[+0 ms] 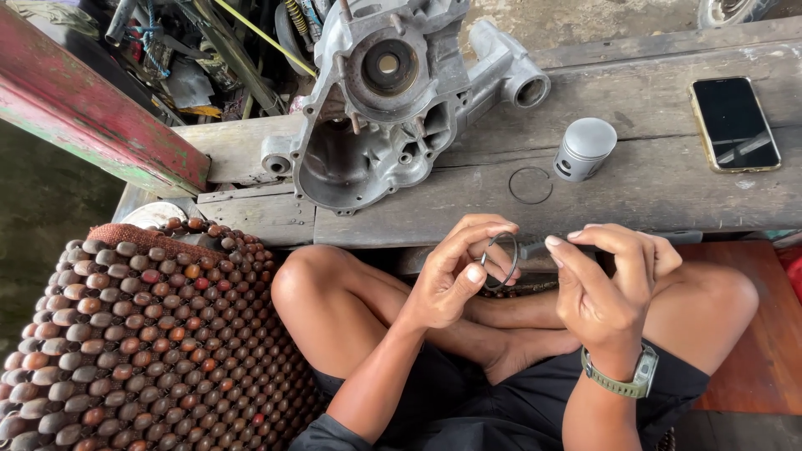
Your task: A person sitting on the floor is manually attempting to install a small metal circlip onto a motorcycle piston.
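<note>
- The work surface was a weathered grey wooden bench (652, 179), its planks cracked and stained, with a red-painted beam (92, 104) slanting off its left end and a clutter of cables and parts behind.
- On the planks lay an aluminium engine casing (393, 100), a grey piston (583, 149) lying on its side, a loose thin ring (530, 185) just beside the piston, and a dark phone (735, 124) near the right edge.
- The bench's near edge ran just above the person's crossed knees; a wooden-bead seat mat (134, 334) filled the left (little free room there), while bare planks lay open between piston and phone.
- The left hand (455, 271) pinched a thin metal ring (499, 260) between thumb and fingertips, held over the lap, below the bench edge.
- The right hand (603, 284), watch (622, 380) on its wrist, was loosely curled, fingertips near the ring; whether they touched it I could not tell.
</note>
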